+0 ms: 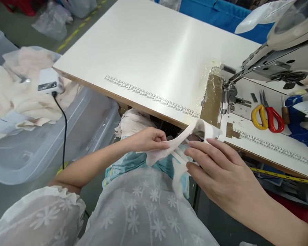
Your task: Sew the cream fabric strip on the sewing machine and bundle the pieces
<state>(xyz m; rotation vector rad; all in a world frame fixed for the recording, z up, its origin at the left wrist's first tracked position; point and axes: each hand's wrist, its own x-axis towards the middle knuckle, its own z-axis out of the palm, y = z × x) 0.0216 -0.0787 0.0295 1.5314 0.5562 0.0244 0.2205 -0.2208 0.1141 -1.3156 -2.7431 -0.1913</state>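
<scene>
My left hand (149,139) pinches a narrow strip of pale pink fabric (184,135) just below the front edge of the white sewing table (149,54). The strip runs up to the right and lies over the table edge near the needle plate (229,99) of the sewing machine (284,51). My right hand (220,171) lies flat against the strip's lower end, fingers straight and pointing left. More pale fabric pieces (133,121) are piled on my lap beneath the table.
Scissors (268,116) with a yellow and a red handle lie right of the needle. A printed ruler (151,96) runs along the table front. A clear plastic bin (28,112) of cream fabric stands at left, with a white device and black cable on it. A yellow tape measure (282,175) hangs under the table.
</scene>
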